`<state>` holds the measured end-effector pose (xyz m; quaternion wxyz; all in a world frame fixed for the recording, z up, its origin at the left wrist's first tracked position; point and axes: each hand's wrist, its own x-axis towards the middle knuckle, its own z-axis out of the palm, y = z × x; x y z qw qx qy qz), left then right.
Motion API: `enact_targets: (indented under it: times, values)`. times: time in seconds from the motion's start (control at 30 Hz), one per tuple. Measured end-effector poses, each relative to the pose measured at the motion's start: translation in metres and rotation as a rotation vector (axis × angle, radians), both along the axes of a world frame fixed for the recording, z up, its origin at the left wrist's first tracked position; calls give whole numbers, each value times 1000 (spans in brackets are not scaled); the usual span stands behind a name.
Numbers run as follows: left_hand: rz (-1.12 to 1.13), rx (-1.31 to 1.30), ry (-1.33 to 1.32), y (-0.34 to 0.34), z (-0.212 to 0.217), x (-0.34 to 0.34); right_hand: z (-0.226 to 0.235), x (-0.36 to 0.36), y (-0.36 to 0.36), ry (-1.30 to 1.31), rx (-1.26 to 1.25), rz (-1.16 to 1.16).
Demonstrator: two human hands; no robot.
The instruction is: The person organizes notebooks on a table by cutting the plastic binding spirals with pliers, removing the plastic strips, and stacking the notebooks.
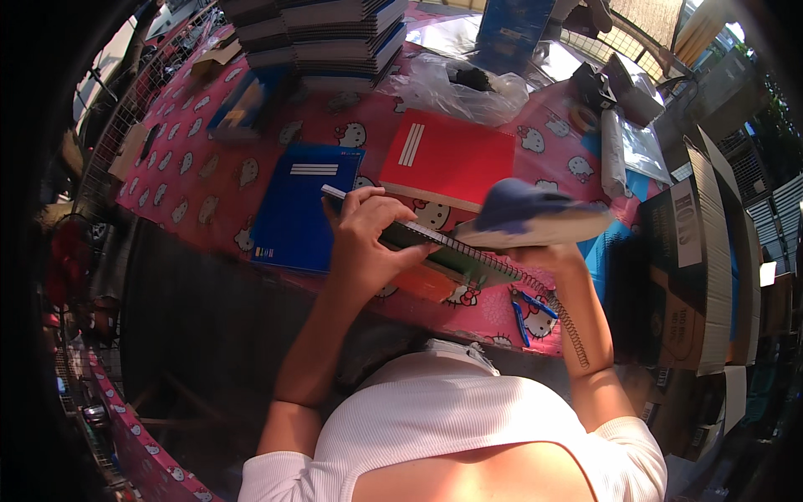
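The green-covered spiral-bound notebook (pixel 443 255) sits tilted above the near edge of the desk (pixel 209 180), held between both hands. The left hand (pixel 368 238) lies across its near end, fingers (pixel 361 201) curled around the edge and closed on the cover. The right hand (pixel 548 255) supports the far end from beneath, though a blurred blue-and-cream shape (pixel 531 217) lies over it, so I cannot tell how those fingers sit.

The silver wire spiral (pixel 552 297) trails loose off the notebook's right end, down past the right forearm. As I judge it, steady work here means keeping the punched edge level, the left hand pinning the pages square so the holes stay lined up, and turning the coil rather than pulling it.

Just below, small blue-handled pliers (pixel 527 309) lie on the pink cartoon-cat cloth. Further out rest a blue flat notebook (pixel 301 205) and a red flat notebook (pixel 447 159), well apart from a stack of notebooks (pixel 322 38) at the far edge.

Hard to read: what the blurred shape is, the spiral's lower end, and the desk's right side behind cardboard boxes (pixel 690 268).
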<state>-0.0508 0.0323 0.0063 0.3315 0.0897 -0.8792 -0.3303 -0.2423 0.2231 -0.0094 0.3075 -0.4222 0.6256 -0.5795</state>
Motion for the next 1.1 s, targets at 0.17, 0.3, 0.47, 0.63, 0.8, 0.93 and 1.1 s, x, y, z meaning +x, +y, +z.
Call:
enact_targets:
  times: [0.17, 0.3, 0.47, 0.63, 0.8, 0.93, 1.1]
  values:
    - [32, 20, -42, -3, 5, 3, -2, 9, -18, 224, 71, -43]
    - [60, -23, -90, -8, 5, 1, 2, 1, -38, 336, 232, -87]
    - [172, -134, 73, -25, -7, 10, -4, 3, -43, 124, -71, 179]
    - [146, -20, 134, -41, -17, 15, -15, 1, -57, -397, -280, 127]
    - [72, 184, 67, -50, -14, 17, 7, 7, -91, 897, 780, -7]
    - [163, 56, 51, -56, -21, 24, 9, 16, -86, -67, -156, 93]
    - [159, 451, -83, -58, -19, 32, 10, 11, -95, 391, 129, 84]
